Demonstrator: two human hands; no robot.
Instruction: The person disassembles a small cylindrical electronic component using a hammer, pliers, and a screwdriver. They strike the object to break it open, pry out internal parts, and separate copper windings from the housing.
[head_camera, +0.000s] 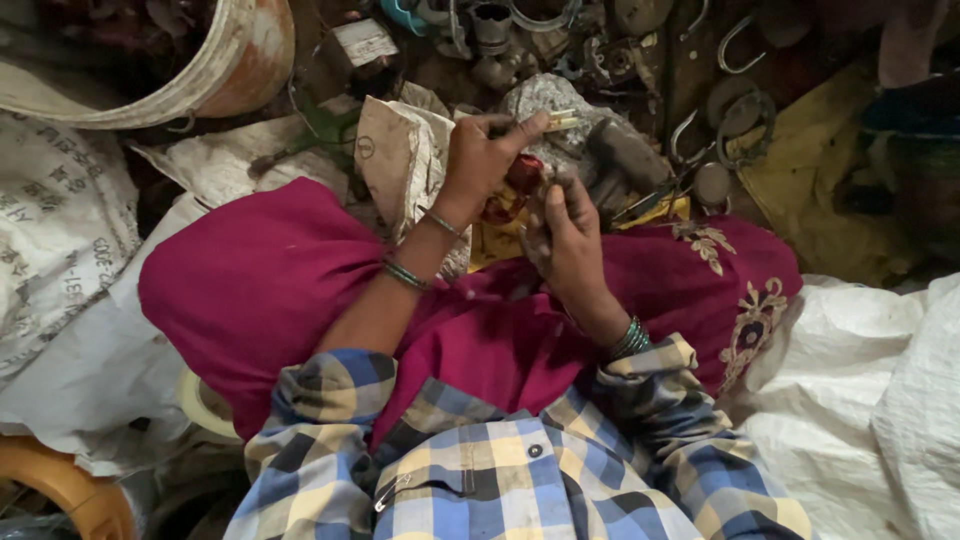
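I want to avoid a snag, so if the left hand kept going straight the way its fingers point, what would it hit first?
Probably the grey crumpled cloth lying just past the small pale piece pinched in the left hand; depth is unclear, so this is a guess.

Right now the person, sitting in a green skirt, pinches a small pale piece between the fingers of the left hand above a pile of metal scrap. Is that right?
Not quite. The head view shows the skirt is magenta, not green. The rest holds: the left hand pinches a small pale piece above the pile of metal scrap, while the right hand is close beside it.

A small pale, perhaps metal piece (562, 120) sticks out level, pinched at fingertips.
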